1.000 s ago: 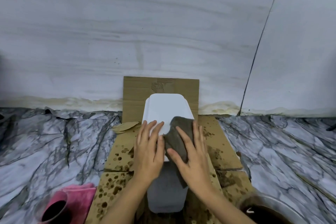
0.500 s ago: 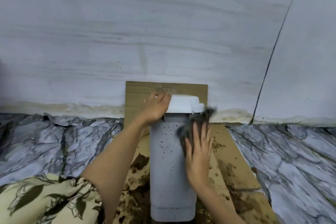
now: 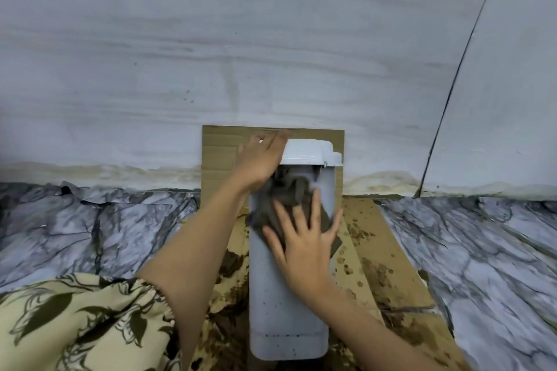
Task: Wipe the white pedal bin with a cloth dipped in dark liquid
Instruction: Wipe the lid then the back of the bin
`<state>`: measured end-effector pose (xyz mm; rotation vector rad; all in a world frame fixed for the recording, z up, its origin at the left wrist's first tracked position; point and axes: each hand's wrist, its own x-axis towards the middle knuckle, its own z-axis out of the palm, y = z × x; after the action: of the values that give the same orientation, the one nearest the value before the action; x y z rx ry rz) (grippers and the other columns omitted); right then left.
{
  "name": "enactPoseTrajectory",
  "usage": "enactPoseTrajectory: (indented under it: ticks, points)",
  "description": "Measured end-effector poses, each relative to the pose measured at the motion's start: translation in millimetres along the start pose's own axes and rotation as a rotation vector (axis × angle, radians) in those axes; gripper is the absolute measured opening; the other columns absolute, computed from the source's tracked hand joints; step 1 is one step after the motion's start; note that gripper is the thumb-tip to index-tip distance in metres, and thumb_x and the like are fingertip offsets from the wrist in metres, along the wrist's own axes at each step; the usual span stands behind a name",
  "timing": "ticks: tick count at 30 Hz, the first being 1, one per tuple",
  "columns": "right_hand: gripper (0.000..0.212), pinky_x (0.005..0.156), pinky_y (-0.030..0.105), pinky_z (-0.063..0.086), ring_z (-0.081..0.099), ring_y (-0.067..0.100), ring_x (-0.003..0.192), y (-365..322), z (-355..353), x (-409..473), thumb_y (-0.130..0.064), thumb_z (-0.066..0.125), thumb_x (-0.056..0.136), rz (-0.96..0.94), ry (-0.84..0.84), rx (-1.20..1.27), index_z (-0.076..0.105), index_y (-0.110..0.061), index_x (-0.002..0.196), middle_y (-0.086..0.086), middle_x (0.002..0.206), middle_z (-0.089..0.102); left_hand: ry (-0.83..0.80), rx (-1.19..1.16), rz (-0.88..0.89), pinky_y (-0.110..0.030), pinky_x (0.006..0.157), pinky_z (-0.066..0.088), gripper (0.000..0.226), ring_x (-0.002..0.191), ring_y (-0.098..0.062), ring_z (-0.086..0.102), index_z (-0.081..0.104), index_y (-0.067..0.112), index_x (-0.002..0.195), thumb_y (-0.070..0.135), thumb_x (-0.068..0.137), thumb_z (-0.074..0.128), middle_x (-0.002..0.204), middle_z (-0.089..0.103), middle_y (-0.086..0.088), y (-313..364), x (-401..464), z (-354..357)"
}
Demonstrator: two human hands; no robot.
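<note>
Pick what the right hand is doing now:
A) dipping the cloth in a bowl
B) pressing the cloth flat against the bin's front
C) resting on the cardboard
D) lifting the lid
B: the right hand, fingers spread, presses the dark cloth onto the white bin.

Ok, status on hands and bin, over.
Left hand flat against lid, steadying. Right hand spread, pressing cloth on bin front. Dark specks low on bin. Nothing in the way.

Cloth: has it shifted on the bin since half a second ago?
Yes. The cloth under the right hand went from the bin's right edge to its front, below the lid.
</note>
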<state>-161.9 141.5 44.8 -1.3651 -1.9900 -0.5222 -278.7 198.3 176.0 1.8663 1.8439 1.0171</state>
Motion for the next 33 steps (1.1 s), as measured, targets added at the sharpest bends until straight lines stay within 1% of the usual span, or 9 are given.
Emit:
enactPoseTrajectory:
  ticks: [3,5,8,12,15,19,23,28,33]
  points:
    - [0.048,0.102,0.07,0.016,0.008,0.028,0.147,21,16,-54,-0.058,0.029,0.095,-0.216,-0.075,-0.049,0.055,-0.033,0.128,-0.002,0.141,0.05,-0.012,-0.094,-0.033,-0.046,0.113,0.022,0.045,0.134,-0.023,0.032,0.047,0.037,0.134,0.039,0.1,0.017,0.144,0.044,-0.001,-6,1,-7]
    - [0.056,0.105,0.067,0.012,0.0,0.027,0.147,32,18,-71,-0.06,0.023,0.095,-0.131,-0.096,-0.058,0.06,-0.03,0.124,0.001,0.143,0.047,-0.037,-0.056,0.004,-0.047,0.113,0.022,0.045,0.134,-0.022,0.032,0.045,0.036,0.135,0.04,0.1,0.016,0.145,0.043,0.004,-4,-2,-8]
    - [0.065,0.109,0.068,0.007,0.012,0.033,0.144,32,7,-42,-0.06,0.016,0.095,0.172,-0.082,-0.004,0.058,-0.022,0.127,0.012,0.14,0.051,-0.076,0.052,0.102,-0.046,0.113,0.022,0.053,0.133,-0.022,0.032,0.042,0.037,0.137,0.052,0.094,0.015,0.147,0.041,0.008,-3,-3,-6]
    - [0.068,0.111,0.065,0.011,0.042,0.042,0.131,5,-4,25,-0.056,0.013,0.096,0.383,-0.019,0.069,0.048,-0.014,0.137,0.019,0.127,0.058,-0.032,-0.103,0.021,-0.041,0.113,0.026,0.044,0.13,-0.022,0.037,0.058,0.045,0.116,0.072,0.085,0.04,0.129,0.049,-0.003,0,-5,-5]
    - [0.058,0.113,0.054,0.015,0.046,0.037,0.128,-19,7,1,-0.055,0.024,0.097,0.118,-0.042,0.03,0.054,-0.018,0.13,0.015,0.118,0.064,-0.058,-0.098,-0.007,-0.041,0.113,0.027,0.064,0.133,-0.023,0.034,0.057,0.041,0.123,0.08,0.075,0.044,0.132,0.046,-0.002,-3,-7,-10]
    - [0.05,0.116,0.044,0.01,0.02,0.021,0.144,-10,22,-63,-0.054,0.033,0.095,-0.498,-0.225,-0.129,0.057,-0.027,0.13,-0.004,0.145,0.044,-0.101,-0.172,-0.014,-0.044,0.113,0.026,0.061,0.135,-0.023,0.031,0.053,0.048,0.125,0.081,0.074,0.046,0.14,0.041,0.004,-10,-9,-19]
    - [0.05,0.114,0.042,0.017,0.032,0.02,0.139,-9,14,-35,-0.053,0.038,0.093,-0.409,-0.088,-0.128,0.065,-0.021,0.12,0.001,0.14,0.052,-0.106,-0.178,-0.015,-0.044,0.114,0.026,0.062,0.135,-0.022,0.031,0.054,0.048,0.123,0.082,0.071,0.048,0.139,0.041,0.004,-7,-12,-18]
    - [0.056,0.111,0.047,0.021,0.028,0.025,0.141,-19,3,20,-0.049,0.037,0.094,-0.18,-0.04,-0.098,0.044,-0.018,0.14,0.004,0.149,0.038,-0.114,-0.173,-0.01,-0.046,0.114,0.024,0.064,0.137,-0.022,0.03,0.054,0.048,0.124,0.083,0.07,0.047,0.141,0.039,0.004,-6,-10,-17]
    - [0.047,0.115,0.046,0.013,0.011,0.025,0.147,10,31,-78,-0.048,0.034,0.096,-0.531,-0.165,-0.153,0.044,-0.028,0.138,-0.003,0.15,0.033,-0.005,-0.338,0.001,-0.034,0.109,0.031,0.045,0.131,-0.013,0.036,0.054,0.046,0.116,0.068,0.077,0.059,0.137,0.042,0.013,-10,-18,-13]
